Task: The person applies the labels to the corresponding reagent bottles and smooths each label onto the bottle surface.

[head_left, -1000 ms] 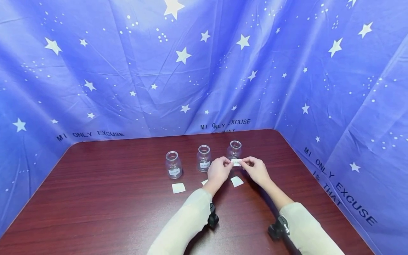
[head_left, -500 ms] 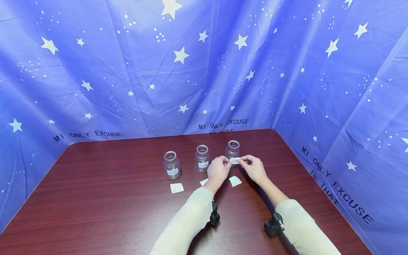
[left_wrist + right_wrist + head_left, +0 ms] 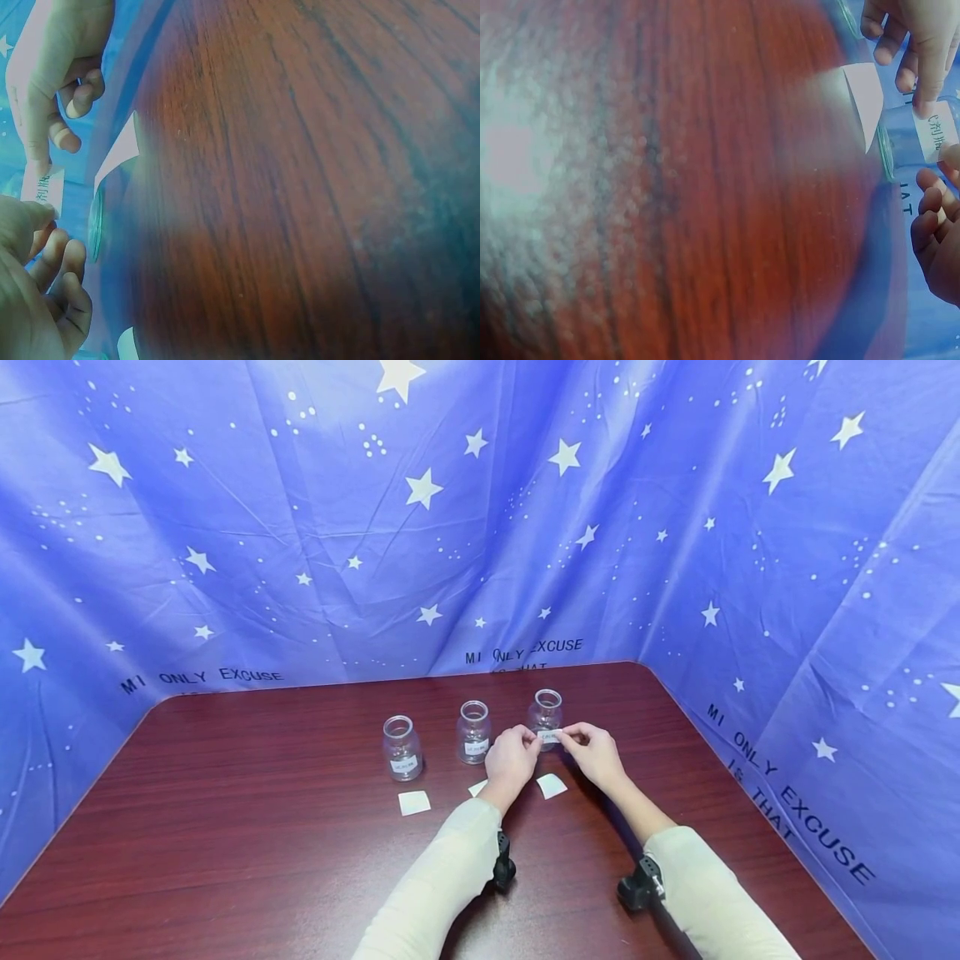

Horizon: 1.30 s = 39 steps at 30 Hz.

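Note:
Both hands stretch a small white printed label (image 3: 549,737) across the front of the right-hand glass jar (image 3: 547,713). My left hand (image 3: 512,762) pinches the label's left end between thumb and finger. At the other end, the thumb and finger of my right hand (image 3: 597,755) do the same. Dark print shows on the label (image 3: 934,133) in the right wrist view, where it overlaps the jar's clear wall. The jar is upright, without a lid. Just in front of it lies a piece of white backing paper (image 3: 552,787).
Two more lidless glass jars, one in the middle (image 3: 473,723) and one at left (image 3: 401,743), each bear a white label. Backing papers lie before them, the left one (image 3: 414,802) flat, the middle one (image 3: 477,787) partly behind my left forearm. A starry blue curtain (image 3: 300,527) borders the table.
The label, held by both hands, has moved slightly away from me, up to the right-hand jar's front. The whole view has shifted a little. Both hands keep their pinch.

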Available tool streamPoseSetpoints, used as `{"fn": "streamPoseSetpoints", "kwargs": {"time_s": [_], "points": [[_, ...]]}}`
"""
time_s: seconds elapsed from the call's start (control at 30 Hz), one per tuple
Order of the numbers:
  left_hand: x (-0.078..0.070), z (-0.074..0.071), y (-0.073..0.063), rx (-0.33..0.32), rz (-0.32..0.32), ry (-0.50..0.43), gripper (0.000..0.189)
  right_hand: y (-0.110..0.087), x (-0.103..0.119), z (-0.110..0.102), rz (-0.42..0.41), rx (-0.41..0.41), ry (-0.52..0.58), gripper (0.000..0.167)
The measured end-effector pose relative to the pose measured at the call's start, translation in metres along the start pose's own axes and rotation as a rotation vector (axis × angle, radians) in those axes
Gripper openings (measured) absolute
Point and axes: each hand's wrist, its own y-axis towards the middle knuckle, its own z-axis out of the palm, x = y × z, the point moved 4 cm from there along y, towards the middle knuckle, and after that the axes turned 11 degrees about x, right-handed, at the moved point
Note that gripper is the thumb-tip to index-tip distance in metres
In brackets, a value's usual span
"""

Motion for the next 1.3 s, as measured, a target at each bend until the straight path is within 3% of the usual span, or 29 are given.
{"fn": "streamPoseSetpoints", "kwargs": {"time_s": [0.4,0.7,0.93,1.13,1.3], "points": [[0.0009,0.0000,-0.0008,0.011,-0.025,0.019,0.018,-0.0008,-0.0016,0.0011,0.045,-0.003,0.007,0.022],[0.0041,0.0021,-0.0023,0.028,-0.032,-0.033,0.023,-0.0034,-0.0015,-0.0002,0.059,-0.006,0.024,0.022],[0.0034,-0.0003,-0.0023,0.015,-0.036,-0.062,0.037,-0.0027,-0.0015,-0.0028,0.059,-0.022,0.044,0.025],[0.0044,0.0004,-0.0004,0.028,0.005,-0.078,0.047,-0.0006,-0.0009,-0.0018,0.067,-0.007,0.087,0.035],[0.0068,0.0010,0.0006,0.032,0.027,-0.089,0.047,0.0020,-0.0018,0.0034,0.089,0.060,0.144,0.051]]}}
